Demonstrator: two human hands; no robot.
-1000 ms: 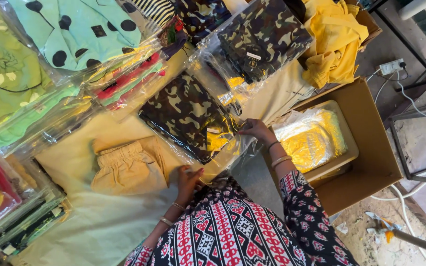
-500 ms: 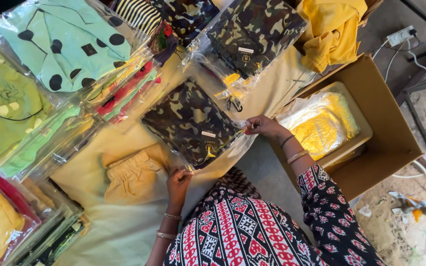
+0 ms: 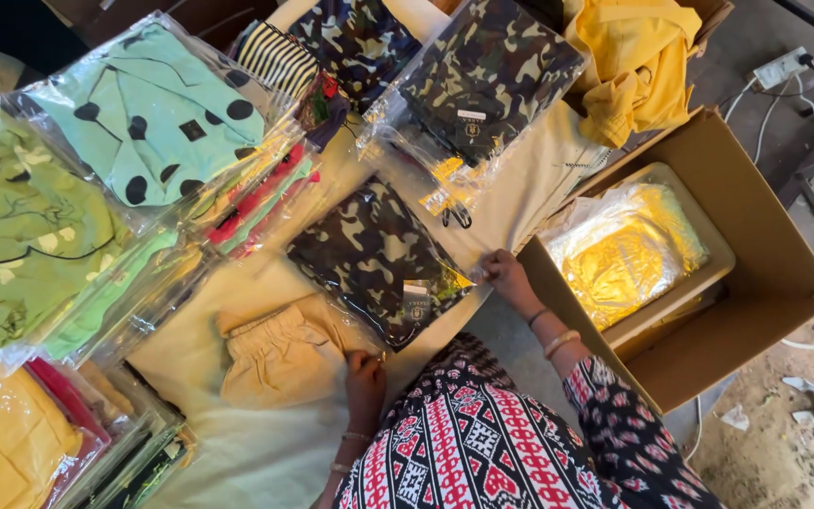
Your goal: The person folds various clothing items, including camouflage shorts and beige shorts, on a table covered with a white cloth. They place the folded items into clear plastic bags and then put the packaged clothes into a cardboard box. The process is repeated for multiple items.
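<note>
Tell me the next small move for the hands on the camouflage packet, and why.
Probably press the bag's open flap flat. The left hand pinches the camouflage packet at its near corner and the right hand grips the flap's other end, so both already hold that edge.

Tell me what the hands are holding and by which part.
Both hands grip the bagged camouflage garment: left hand pinches its near bottom corner, right hand the right corner of the clear bag's open edge.
</note>
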